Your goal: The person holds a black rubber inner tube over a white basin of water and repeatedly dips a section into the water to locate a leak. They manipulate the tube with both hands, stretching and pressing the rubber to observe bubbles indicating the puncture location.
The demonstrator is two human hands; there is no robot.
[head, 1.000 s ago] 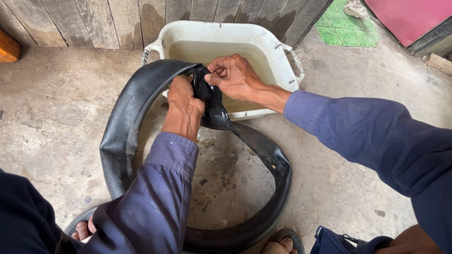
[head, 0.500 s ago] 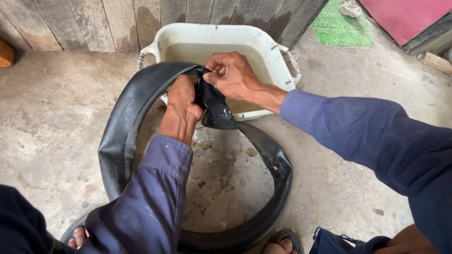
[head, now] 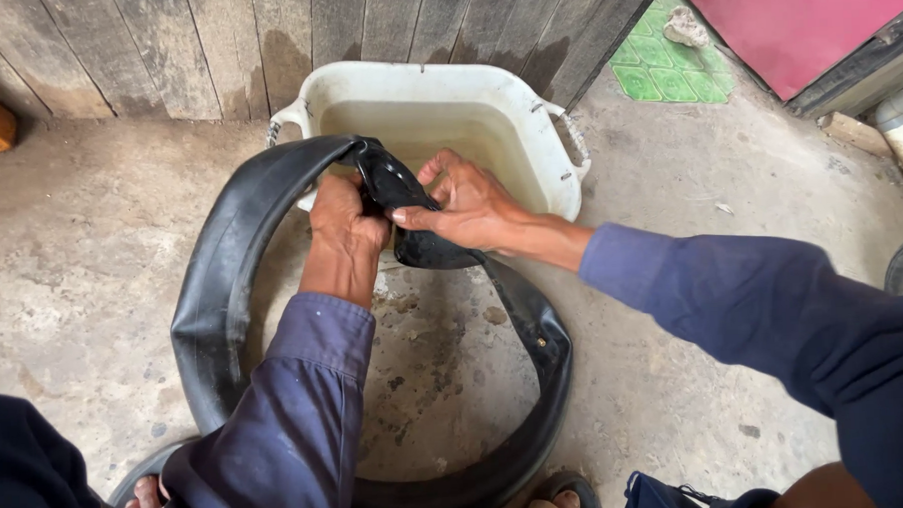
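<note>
concrete floor [head: 91,257] under everything | black rubber inner tube [head: 213,312] looped upright on the floor, top folded at the tub's near rim | white tub [head: 559,190] holding water, against plank wall [head: 164,44] | left hand [head: 345,223] fingers wrapped around the fold | right hand [head: 470,208] fingers pinching it

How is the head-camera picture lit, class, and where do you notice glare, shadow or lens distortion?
Head view: soft, even daylight, no hard shadows; faint sheen on the black inner tube near the left hand and right hand; sharp focus throughout; wide-angle stretching enlarges the sleeves at the edges.
</note>
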